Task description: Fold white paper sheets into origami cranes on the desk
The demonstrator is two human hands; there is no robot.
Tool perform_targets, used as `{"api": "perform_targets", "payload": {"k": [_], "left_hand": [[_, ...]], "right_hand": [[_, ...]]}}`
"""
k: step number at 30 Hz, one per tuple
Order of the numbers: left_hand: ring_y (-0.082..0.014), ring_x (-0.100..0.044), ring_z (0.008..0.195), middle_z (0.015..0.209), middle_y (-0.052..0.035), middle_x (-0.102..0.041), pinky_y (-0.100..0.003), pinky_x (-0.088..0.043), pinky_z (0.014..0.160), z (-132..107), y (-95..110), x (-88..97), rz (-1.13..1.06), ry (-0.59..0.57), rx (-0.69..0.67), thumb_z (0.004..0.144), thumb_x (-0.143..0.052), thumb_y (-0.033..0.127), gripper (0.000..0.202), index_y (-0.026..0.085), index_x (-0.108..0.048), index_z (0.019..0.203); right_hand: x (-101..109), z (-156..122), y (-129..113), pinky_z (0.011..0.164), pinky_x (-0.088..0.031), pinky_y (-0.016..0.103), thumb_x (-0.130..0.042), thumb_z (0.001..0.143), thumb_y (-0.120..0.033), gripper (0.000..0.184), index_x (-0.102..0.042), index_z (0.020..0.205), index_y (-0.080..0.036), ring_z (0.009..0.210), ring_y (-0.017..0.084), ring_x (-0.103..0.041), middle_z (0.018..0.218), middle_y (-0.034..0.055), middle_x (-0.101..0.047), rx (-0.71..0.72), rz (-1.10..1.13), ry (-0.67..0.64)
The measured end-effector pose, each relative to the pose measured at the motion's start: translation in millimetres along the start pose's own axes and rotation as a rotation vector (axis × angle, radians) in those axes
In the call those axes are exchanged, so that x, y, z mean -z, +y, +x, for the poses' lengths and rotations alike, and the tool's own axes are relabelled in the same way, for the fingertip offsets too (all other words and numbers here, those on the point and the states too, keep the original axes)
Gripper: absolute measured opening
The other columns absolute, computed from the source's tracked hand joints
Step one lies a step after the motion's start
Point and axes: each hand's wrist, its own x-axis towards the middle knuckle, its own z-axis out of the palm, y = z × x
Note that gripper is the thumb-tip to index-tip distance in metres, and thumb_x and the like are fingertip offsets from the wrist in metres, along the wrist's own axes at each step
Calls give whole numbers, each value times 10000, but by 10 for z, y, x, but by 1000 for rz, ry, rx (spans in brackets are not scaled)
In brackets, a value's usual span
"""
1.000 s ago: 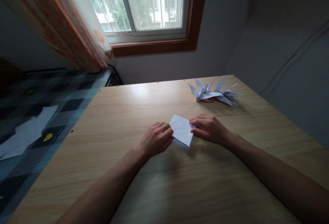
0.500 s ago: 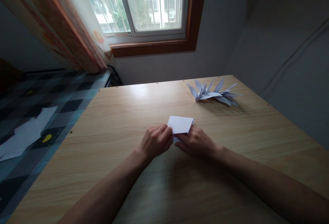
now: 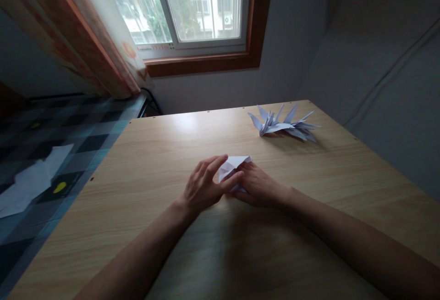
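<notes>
A small folded piece of white paper (image 3: 233, 166) sits between both hands near the middle of the wooden table (image 3: 165, 153). My left hand (image 3: 203, 186) pinches its left side, forefinger raised over the top and thumb pressed against the front. My right hand (image 3: 258, 186) holds the paper from the right and below, fingers curled under it. Much of the paper is hidden behind the fingers.
A cluster of folded white paper cranes (image 3: 282, 124) lies at the far right of the table. To the left is a bed with a checked cover (image 3: 68, 139) bearing a loose white sheet (image 3: 29, 180). A window (image 3: 192, 6) and curtain (image 3: 89, 38) stand behind.
The flat folded paper has been lifted and folded smaller. My right hand moved from its right side to under it, close to the left hand. The left forefinger has risen.
</notes>
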Motion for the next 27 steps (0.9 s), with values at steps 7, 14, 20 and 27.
{"api": "perform_targets", "payload": {"k": [7,14,20,27], "left_hand": [[-389,-235,1431,1502,-142,-375,-593,-347,1086,92,-87,140,-27,-282,-93,782,-614,201,277,208,-588,1058],[-374,-240,1442,1502,-108,-406,-595,-312,1128,155,-52,140,63,-325,-111,824,-640,192,213,211,-605,1033],[-356,-266,1434,1488,-76,-431,-607,-318,1129,185,-47,147,15,-352,-85,848,-652,186,163,225,-620,1003],[-341,-443,1289,1325,-123,-544,-569,-441,1030,163,-86,52,-53,-332,-23,884,-617,266,157,171,-634,760]], "right_hand": [[92,-69,97,991,-421,522,-642,857,-282,222,-603,1025,-142,1192,339,-514,1426,228,-460,-33,29,-47],[92,-86,133,974,-440,489,-644,840,-256,148,-578,941,-170,1179,319,-520,1360,206,-507,-8,130,-27],[125,-92,50,836,-503,384,-693,783,-229,141,-588,868,-189,923,241,-588,997,93,-638,-13,271,-60],[51,-172,55,673,-488,308,-638,827,-256,148,-582,715,-177,740,196,-576,837,82,-620,-70,234,150]]}}
